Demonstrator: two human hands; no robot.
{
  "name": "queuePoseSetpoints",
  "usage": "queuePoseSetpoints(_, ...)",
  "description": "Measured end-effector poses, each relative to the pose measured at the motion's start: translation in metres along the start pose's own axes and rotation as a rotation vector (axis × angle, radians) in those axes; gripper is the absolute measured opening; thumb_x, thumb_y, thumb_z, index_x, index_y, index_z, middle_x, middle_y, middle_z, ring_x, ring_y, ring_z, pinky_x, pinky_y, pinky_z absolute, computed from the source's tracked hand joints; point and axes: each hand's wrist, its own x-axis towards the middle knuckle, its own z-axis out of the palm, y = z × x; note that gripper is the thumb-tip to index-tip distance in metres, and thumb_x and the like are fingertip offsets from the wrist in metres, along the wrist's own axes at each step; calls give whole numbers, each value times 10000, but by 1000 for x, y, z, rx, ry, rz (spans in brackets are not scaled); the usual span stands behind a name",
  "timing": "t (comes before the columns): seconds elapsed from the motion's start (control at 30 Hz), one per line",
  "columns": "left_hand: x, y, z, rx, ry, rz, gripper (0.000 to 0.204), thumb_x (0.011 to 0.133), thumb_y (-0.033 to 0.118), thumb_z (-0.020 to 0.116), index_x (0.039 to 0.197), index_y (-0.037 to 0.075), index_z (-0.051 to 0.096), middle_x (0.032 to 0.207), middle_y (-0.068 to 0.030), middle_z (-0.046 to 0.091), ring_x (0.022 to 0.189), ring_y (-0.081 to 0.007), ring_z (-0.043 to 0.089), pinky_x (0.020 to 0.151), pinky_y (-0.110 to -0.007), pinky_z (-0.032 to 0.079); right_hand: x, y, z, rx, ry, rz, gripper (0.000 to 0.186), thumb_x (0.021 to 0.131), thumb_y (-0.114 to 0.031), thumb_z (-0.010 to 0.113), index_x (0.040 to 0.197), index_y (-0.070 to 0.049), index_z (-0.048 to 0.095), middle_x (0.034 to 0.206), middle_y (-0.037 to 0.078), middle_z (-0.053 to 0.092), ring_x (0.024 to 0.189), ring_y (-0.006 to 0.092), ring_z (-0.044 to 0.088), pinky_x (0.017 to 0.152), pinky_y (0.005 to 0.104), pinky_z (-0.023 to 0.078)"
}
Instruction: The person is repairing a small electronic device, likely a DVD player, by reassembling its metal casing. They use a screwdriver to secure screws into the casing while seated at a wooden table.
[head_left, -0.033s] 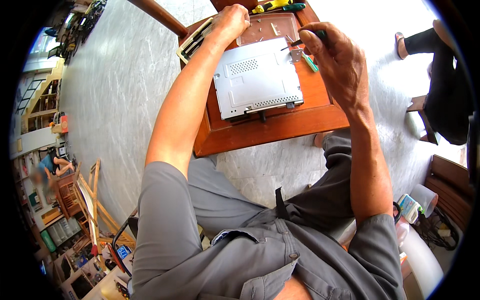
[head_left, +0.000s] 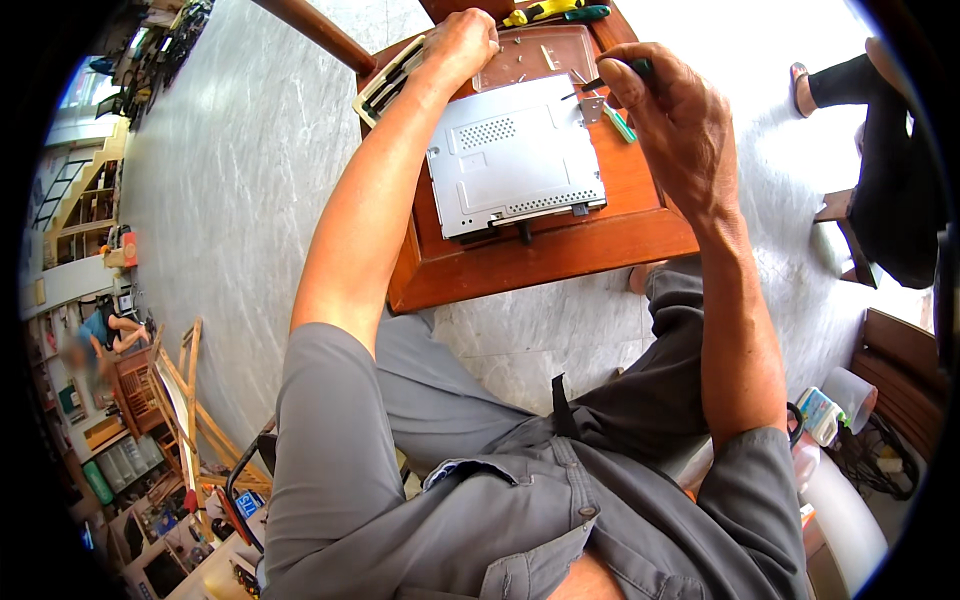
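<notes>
A silver metal box-shaped unit (head_left: 520, 170), like a disc drive, lies flat on a reddish wooden chair seat (head_left: 540, 245). My right hand (head_left: 675, 115) is closed round a screwdriver (head_left: 643, 68) with a dark handle; its thin shaft points left at the unit's far right corner, beside a small metal bracket (head_left: 592, 109). Whether the tip touches is too small to tell. My left hand (head_left: 462, 45) has its fingers curled together at the left end of a shallow clear tray (head_left: 575, 42) holding several small screws. What those fingers hold, if anything, is hidden.
Left of the tray lies an open tool case (head_left: 366, 104), partly under my left forearm. A yellow-black tool (head_left: 540, 12) and a green-handled one (head_left: 588, 14) lie beyond it. A green screwdriver (head_left: 620, 125) rests right of the unit. Another person's leg (head_left: 840, 85) is at right.
</notes>
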Motion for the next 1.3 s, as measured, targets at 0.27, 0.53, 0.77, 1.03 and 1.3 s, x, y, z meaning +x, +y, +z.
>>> queuePoseSetpoints(0.27, -6, -15, -10, -166, 24, 235, 231, 909, 197, 618, 955, -17, 694, 881, -170, 736, 835, -303, 711, 788, -414, 549, -5, 7, -3, 0, 38, -34, 253, 994, -291, 714, 1063, -49, 732, 746, 59, 731, 631, 111, 668, 579, 270, 531)
queuePoseSetpoints(0.53, -21, -11, -34, -157, 80, 155, 174, 943, 151, 669, 1030, 10, 721, 946, -138, 757, 888, -263, 725, 842, -354, 552, -5, 10, -2, -12, 31, -75, 249, 987, -292, 721, 1083, -62, 727, 742, 54, 717, 623, 113, 660, 568, 261, 536)
queuePoseSetpoints(0.77, -13, -21, -8, 2, 85, -1, 159, 901, 234, 707, 958, 123, 806, 952, -152, 770, 942, -356, 738, 879, -470, 580, -4, 4, 0, 29, 21, -56, 224, 983, -256, 728, 1074, -53, 727, 731, 56, 704, 629, 107, 658, 571, 267, 537)
queuePoseSetpoints(1.03, -9, -1, -8, 108, 65, 9, 195, 852, 274, 761, 943, 108, 804, 892, -142, 760, 892, -338, 731, 818, -453, 564, -3, 1, -3, 2, -25, -30, 233, 988, -257, 722, 1099, -53, 734, 739, 52, 700, 636, 105, 641, 580, 264, 525)
queuePoseSetpoints(1.3, -4, 6, -3, 200, 37, 18, 181, 863, 238, 724, 943, 88, 786, 917, -167, 758, 947, -363, 729, 849, -466, 572, -5, 4, -7, -31, -55, -3, 259, 1006, -280, 706, 1126, -53, 739, 823, 48, 732, 707, 102, 659, 611, 256, 526)
